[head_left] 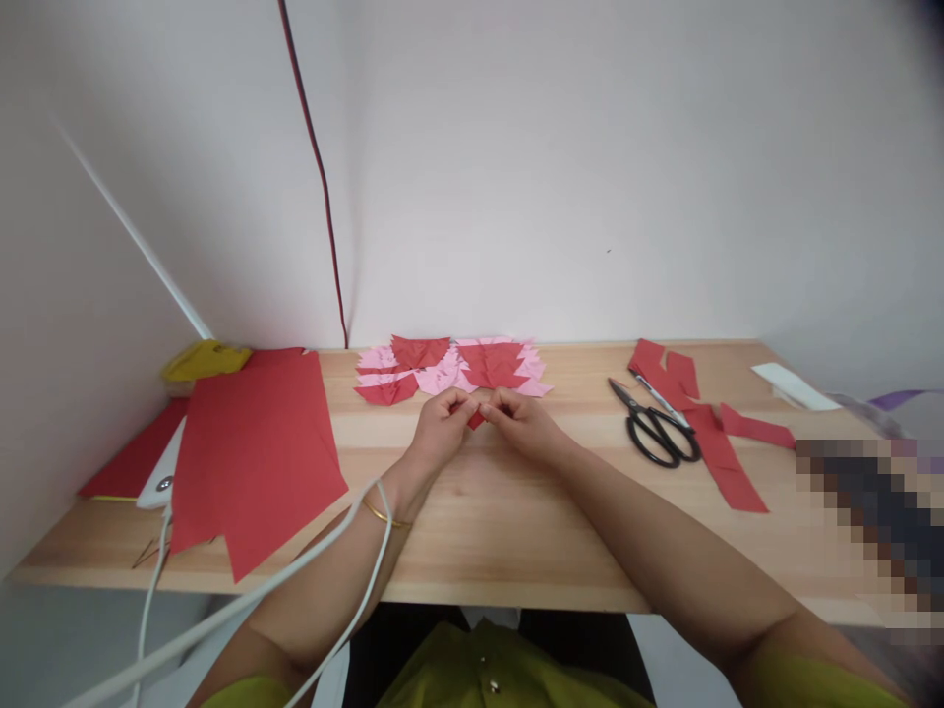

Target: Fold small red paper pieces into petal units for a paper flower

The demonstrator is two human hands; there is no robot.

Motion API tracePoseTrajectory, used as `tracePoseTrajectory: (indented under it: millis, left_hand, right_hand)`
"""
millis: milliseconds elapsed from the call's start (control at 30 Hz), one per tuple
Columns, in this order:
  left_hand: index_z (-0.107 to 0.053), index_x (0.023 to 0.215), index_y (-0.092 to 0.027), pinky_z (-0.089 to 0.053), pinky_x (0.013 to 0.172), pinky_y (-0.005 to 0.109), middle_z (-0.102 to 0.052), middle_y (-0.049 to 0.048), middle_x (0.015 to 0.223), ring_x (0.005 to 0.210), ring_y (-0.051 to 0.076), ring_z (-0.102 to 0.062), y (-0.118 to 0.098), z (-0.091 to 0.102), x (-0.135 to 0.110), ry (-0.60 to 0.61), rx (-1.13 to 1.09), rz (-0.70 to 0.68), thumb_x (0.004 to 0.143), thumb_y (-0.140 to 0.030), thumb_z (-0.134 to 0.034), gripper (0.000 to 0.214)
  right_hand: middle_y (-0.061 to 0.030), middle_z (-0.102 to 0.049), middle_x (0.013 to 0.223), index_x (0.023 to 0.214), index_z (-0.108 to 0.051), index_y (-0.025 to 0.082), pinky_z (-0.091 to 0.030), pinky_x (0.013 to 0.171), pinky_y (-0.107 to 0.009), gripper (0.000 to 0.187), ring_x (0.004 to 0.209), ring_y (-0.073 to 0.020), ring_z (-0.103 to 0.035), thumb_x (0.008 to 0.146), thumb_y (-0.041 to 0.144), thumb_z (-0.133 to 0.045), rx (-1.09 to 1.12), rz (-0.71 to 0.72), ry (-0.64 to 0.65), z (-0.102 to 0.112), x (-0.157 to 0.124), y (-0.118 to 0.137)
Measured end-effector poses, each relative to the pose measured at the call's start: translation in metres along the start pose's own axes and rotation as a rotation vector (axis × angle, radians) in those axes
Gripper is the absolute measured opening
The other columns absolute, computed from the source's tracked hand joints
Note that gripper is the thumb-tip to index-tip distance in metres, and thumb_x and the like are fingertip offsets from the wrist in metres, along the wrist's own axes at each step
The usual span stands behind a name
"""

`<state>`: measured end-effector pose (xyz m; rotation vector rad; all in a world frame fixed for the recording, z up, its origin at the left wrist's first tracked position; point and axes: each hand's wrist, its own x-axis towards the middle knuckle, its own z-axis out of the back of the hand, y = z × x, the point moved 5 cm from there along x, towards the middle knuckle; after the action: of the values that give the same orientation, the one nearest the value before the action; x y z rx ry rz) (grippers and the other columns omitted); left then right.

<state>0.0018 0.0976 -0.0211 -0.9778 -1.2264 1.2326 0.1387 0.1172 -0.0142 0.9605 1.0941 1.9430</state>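
Note:
My left hand (441, 428) and my right hand (520, 418) meet at the middle of the wooden table (487, 521), fingers pinched together on a small red folded paper piece (476, 419) held between them. Just beyond the hands lies a cluster of folded red and pink paper pieces (451, 369) against the wall. A thin gold bangle sits on my left wrist.
Large red paper sheets (255, 447) lie at the left, with a yellow object (205, 360) behind them. Black-handled scissors (656, 421) and red paper strips (712, 433) lie at the right. A white paper slip (793, 386) sits far right. White cables (243, 600) cross the front left.

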Motion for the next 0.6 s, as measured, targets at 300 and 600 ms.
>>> tracePoseTrajectory:
  millis: [300,600]
  left_hand:
    - [-0.059,0.063,-0.015,-0.038,0.059,0.023,-0.056,-0.0013,0.061,0.057,0.009,-0.047,0.009,0.003,0.006,-0.031,-0.14,0.096,0.071,-0.034,-0.064,0.022]
    - [-0.063,0.069,-0.013,-0.04,0.06,0.024,-0.06,0.0016,0.063,0.059,0.01,-0.049,0.011,-0.004,0.003,0.046,-0.287,0.206,0.072,-0.048,-0.064,0.035]
  right_hand:
    - [0.0051,-0.039,0.058,0.067,-0.041,0.02,-0.03,0.054,-0.023,0.04,0.056,-0.0102,-0.036,0.085,0.055,-0.045,0.067,-0.199,-0.103,0.008,-0.002,-0.01]
    - [-0.0005,-0.059,0.077,0.081,-0.056,0.018,-0.041,0.068,-0.026,0.025,0.07,-0.0128,-0.051,0.085,0.043,-0.052,0.113,-0.049,0.011,0.002,0.001,-0.009]
